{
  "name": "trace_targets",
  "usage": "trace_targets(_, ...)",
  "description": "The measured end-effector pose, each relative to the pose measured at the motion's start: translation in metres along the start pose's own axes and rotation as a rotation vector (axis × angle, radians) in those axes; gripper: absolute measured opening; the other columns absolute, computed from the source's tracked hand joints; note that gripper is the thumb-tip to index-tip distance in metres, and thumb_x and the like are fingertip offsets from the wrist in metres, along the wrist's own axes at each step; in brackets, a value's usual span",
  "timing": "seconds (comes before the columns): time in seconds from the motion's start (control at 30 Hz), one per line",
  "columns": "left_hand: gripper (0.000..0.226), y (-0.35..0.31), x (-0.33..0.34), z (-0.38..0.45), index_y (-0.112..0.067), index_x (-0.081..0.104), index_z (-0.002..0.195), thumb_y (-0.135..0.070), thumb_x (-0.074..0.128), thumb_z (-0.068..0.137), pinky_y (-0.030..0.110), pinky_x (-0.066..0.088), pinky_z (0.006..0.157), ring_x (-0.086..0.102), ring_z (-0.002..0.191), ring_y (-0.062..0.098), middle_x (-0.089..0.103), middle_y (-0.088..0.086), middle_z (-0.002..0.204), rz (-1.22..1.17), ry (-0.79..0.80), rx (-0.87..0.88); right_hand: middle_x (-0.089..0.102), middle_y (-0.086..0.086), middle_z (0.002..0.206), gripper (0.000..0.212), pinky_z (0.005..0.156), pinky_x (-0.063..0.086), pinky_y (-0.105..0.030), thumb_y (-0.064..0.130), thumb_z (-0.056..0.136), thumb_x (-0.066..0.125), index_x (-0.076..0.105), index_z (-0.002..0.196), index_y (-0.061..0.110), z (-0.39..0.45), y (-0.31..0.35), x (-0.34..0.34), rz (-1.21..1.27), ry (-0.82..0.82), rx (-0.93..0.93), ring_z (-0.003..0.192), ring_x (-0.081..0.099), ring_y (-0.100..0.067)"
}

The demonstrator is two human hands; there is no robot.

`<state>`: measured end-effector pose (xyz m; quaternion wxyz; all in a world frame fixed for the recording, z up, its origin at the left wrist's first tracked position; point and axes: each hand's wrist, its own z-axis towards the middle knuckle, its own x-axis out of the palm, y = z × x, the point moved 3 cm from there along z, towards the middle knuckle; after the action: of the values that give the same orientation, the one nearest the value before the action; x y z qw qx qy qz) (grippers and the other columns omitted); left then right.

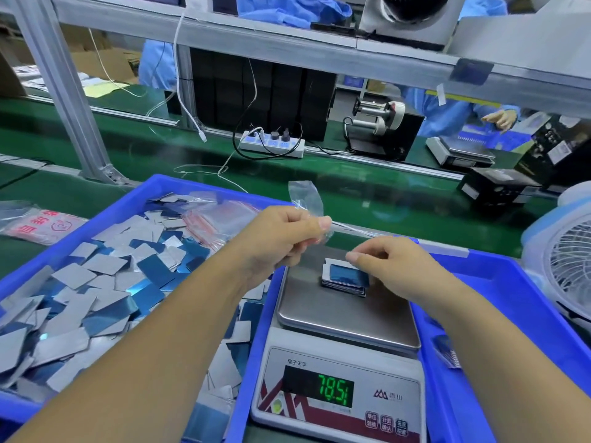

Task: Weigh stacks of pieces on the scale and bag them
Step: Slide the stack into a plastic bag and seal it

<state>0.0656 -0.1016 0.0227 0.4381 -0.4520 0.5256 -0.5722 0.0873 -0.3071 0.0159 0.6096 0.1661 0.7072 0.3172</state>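
A small stack of blue and silver pieces (346, 279) lies on the steel pan of the scale (339, 318), whose green display reads 78.51. My left hand (287, 238) pinches a clear plastic bag (305, 196) above the pan's far left corner. My right hand (393, 266) is over the stack, its fingers curled and holding a thin pale piece just above the stack. The left blue tray (96, 219) is heaped with several loose blue and silver pieces (89, 292) and clear bags.
The scale stands between the left tray and another blue tray (527, 302) on the right, which holds a filled bag (447, 350). A white fan (566, 260) is at the right edge. A power strip (271, 143) and cables lie on the green belt. Workers in blue sit beyond.
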Motion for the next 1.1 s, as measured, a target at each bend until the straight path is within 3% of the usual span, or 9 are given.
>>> trace_targets(0.17,0.02,0.006,-0.003,0.0,-0.017,0.074,0.078,-0.005,0.066,0.091,0.015,0.029,0.043,0.042,0.051,0.005,0.059,-0.004,0.061,0.054,0.05,-0.083,0.068,0.007,0.067,0.043,0.062,0.043,-0.026,0.067,0.064,0.072,0.073,0.082,0.029,0.009,0.009,-0.005,-0.004,0.17,0.069,0.061,0.056,-0.008)
trace_targets(0.37,0.041,0.009,-0.002,0.002,-0.023,0.052,0.052,-0.029,0.076,0.084,0.019,0.026,0.044,0.032,0.044,0.008,0.048,-0.009,0.052,0.238,0.012,-0.057,0.066,0.006,0.068,0.033,0.068,0.046,-0.033,0.044,0.064,0.088,0.072,0.078,0.02,0.019,0.016,-0.003,-0.052,0.228,0.08,0.068,0.059,-0.014)
trace_targets(0.43,0.035,0.01,0.0,0.002,-0.024,0.059,0.052,-0.04,0.073,0.08,0.019,0.025,0.044,0.032,0.045,0.007,0.049,-0.011,0.052,0.202,0.032,-0.074,0.063,0.005,0.066,0.036,0.067,0.044,-0.033,0.042,0.063,0.089,0.07,0.079,0.016,0.019,0.015,-0.003,-0.028,0.224,0.087,0.067,0.057,-0.015)
trace_targets(0.57,0.029,0.012,0.008,-0.004,-0.005,0.068,0.085,-0.032,0.062,0.094,0.015,0.023,0.041,0.039,0.046,0.007,0.045,-0.01,0.053,0.183,0.258,-0.168,0.055,0.007,0.063,0.064,0.063,0.039,-0.033,0.057,0.042,0.087,0.065,0.081,0.011,0.016,0.016,-0.001,-0.005,0.186,0.069,0.064,0.049,-0.015)
trace_targets(0.63,0.029,0.012,0.011,-0.006,-0.001,0.066,0.089,-0.027,0.058,0.099,0.015,0.022,0.04,0.046,0.048,0.008,0.058,0.011,0.064,0.21,0.285,-0.191,0.057,0.008,0.066,0.07,0.064,0.04,-0.033,0.061,0.031,0.084,0.065,0.082,0.016,0.017,0.014,-0.001,-0.007,0.145,0.06,0.065,0.05,-0.014)
trace_targets(0.7,0.023,0.013,0.014,-0.006,-0.011,0.065,0.082,-0.024,0.057,0.1,0.017,0.023,0.041,0.05,0.051,0.01,0.067,0.028,0.101,0.257,0.239,-0.2,0.057,0.006,0.071,0.065,0.064,0.038,-0.032,0.053,0.036,0.089,0.062,0.084,0.02,0.016,0.012,0.0,0.028,0.107,0.04,0.066,0.048,-0.014)
trace_targets(0.77,0.02,0.013,0.016,-0.006,-0.015,0.063,0.083,-0.023,0.057,0.1,0.018,0.023,0.042,0.051,0.052,0.009,0.068,0.023,0.112,0.286,0.204,-0.197,0.054,0.005,0.072,0.054,0.062,0.037,-0.03,0.036,0.051,0.094,0.059,0.088,0.022,0.014,0.012,0.003,0.088,0.061,-0.001,0.065,0.046,-0.013)
trace_targets(0.93,0.024,0.014,0.015,-0.006,-0.006,0.068,0.094,-0.025,0.056,0.101,0.016,0.025,0.04,0.055,0.054,0.008,0.075,0.007,0.097,0.313,0.206,-0.231,0.061,0.015,0.072,0.026,0.054,0.037,-0.011,0.024,0.073,0.083,0.068,0.088,0.038,0.0,0.019,0.0,-0.134,-0.03,-0.275,0.059,0.05,0.002)
trace_targets(1.1,0.022,0.01,0.016,-0.007,-0.016,0.066,0.086,-0.026,0.055,0.101,0.016,0.027,0.04,0.057,0.054,0.007,0.077,-0.009,0.091,0.343,0.206,-0.258,0.058,0.012,0.074,0.015,0.063,0.035,-0.008,0.009,0.083,0.075,0.078,0.087,0.024,-0.013,0.02,-0.003,-0.236,-0.097,-0.509,0.07,0.053,0.0)
